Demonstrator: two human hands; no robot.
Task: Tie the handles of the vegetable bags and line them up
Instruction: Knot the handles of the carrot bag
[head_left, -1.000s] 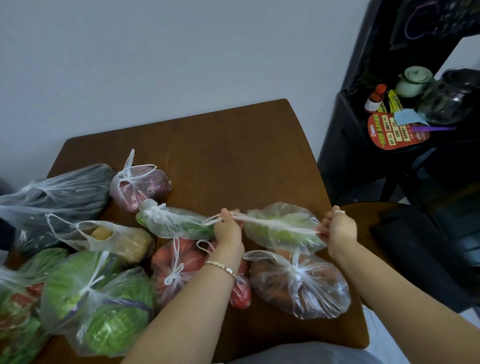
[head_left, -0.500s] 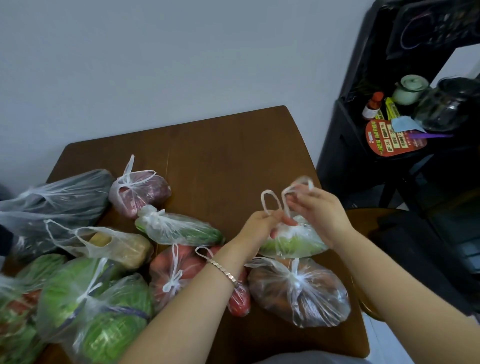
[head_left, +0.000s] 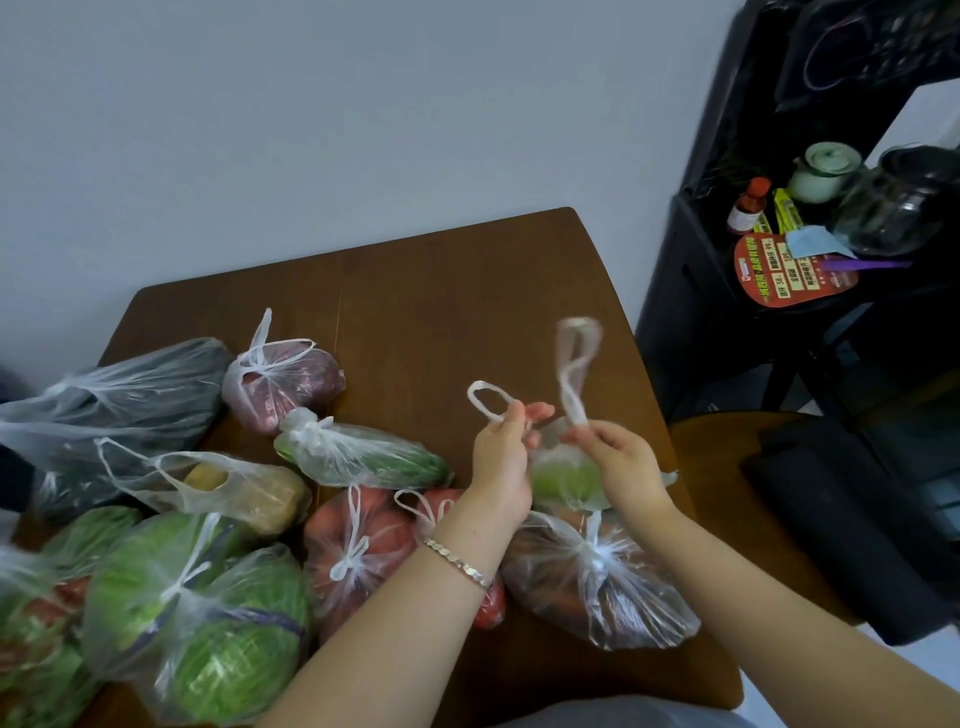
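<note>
- The left hand (head_left: 501, 457) pinched the left handle loop (head_left: 485, 397) of the green-vegetable bag (head_left: 563, 475) between thumb and fingers, and the loop leaned off to the left above the knuckles.
- The right hand (head_left: 623, 462) pinched the right handle loop (head_left: 574, 364) at its base. This loop stood nearly upright and reached higher (its top was blurred, so I could not make out its exact shape).
- The bag itself sat on the worktop (head_left: 441, 312) directly beneath and between the two hands, partly hidden by them, just beyond a knotted bag (head_left: 597, 577) at the near edge.
- The loops stood side by side with a clear gap between them, and neither hand was nearer the bag's mouth. To my eye, the knot called for crossing one loop over the other above that mouth.
- Over to the left, a bag of pale lumps (head_left: 234, 483) appeared to have loose handles, so the job looked unfinished.
</note>
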